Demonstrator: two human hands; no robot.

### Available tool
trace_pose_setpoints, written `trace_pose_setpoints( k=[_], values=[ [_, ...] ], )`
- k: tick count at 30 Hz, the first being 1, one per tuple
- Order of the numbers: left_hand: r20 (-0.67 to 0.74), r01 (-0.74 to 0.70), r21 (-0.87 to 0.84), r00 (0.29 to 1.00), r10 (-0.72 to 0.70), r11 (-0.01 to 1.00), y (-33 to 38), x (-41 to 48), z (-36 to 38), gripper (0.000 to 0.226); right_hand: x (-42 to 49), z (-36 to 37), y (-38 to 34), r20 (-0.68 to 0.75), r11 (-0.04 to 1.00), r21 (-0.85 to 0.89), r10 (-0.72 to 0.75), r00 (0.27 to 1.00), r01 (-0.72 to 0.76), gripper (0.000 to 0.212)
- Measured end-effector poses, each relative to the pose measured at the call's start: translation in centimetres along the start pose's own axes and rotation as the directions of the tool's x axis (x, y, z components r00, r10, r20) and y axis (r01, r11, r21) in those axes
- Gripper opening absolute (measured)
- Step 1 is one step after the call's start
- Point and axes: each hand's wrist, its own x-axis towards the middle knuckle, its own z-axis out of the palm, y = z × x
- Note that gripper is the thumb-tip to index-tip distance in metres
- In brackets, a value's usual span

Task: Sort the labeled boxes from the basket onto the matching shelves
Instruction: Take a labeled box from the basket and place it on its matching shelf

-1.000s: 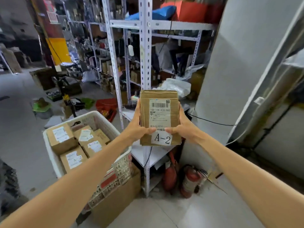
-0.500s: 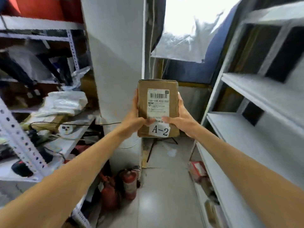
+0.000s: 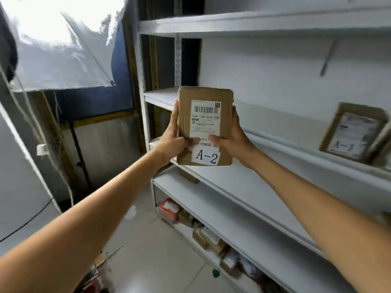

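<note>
My left hand (image 3: 171, 142) clasps the left edge of the cardboard box (image 3: 204, 123), thumb laid across its front. My right hand (image 3: 237, 144) clasps the right edge, thumb on the shipping label. Between them the box stands upright in the air, its A-2 tag (image 3: 207, 156) facing me. It is in front of the left end of the white shelving unit (image 3: 275, 24) and rests on no board.

Off to the right, a box tagged A-1 (image 3: 351, 132) leans on a shelf board (image 3: 296, 144). Small parcels (image 3: 211, 240) sit on the bottom tier.

I judge this the placing step: label read, shelf not yet chosen. I can see no shelf markers, so next I must find the A-2 spot, likely not the A-1 board. Then I carry the box in over the front lip and set it down.
</note>
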Motion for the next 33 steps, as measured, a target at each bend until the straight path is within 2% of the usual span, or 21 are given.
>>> trace_pose_setpoints(
  k=[6, 11, 20, 26, 29, 31, 33],
  values=[
    [0.249, -0.093, -0.029, 0.964, 0.097, 0.995, 0.4, 2.5, 7.6, 0.112, -5.1, -6.7, 0.6, -0.240, 0.995, -0.059, 0.059, 0.969, -0.075, 0.098],
    [0.316, -0.106, -0.069, 0.941, 0.123, 0.992, 0.9, 4.4, 12.3, 0.112, -7.5, -10.6, 0.6, -0.349, 0.983, -0.109, 0.102, 0.932, -0.149, 0.102],
    [0.432, 0.056, -0.128, 0.902, 0.004, 0.990, -4.0, 4.4, 18.9, 0.114, -12.0, -13.4, 6.0, -0.464, 0.918, -0.046, 0.330, 0.822, -0.395, 0.099],
    [0.560, 0.090, -0.103, 0.828, -0.017, 0.991, -8.3, 3.1, 24.0, 0.117, -17.9, -14.7, 10.0, -0.583, 0.872, -0.005, 0.395, 0.710, -0.489, 0.095],
    [0.613, 0.161, -0.114, 0.788, -0.058, 0.980, -10.8, 1.7, 27.3, 0.119, -20.7, -15.7, 12.2, -0.620, 0.846, 0.038, 0.437, 0.651, -0.532, 0.098],
    [0.617, 0.222, -0.083, 0.777, -0.125, 0.971, -13.0, 1.2, 29.5, 0.120, -22.1, -16.9, 14.0, -0.635, 0.815, 0.048, 0.471, 0.612, -0.577, 0.093],
    [0.609, 0.268, -0.047, 0.771, -0.185, 0.962, -15.2, 1.1, 31.8, 0.121, -23.1, -18.4, 15.9, -0.636, 0.783, 0.065, 0.510, 0.579, -0.619, 0.079]
  ],
)
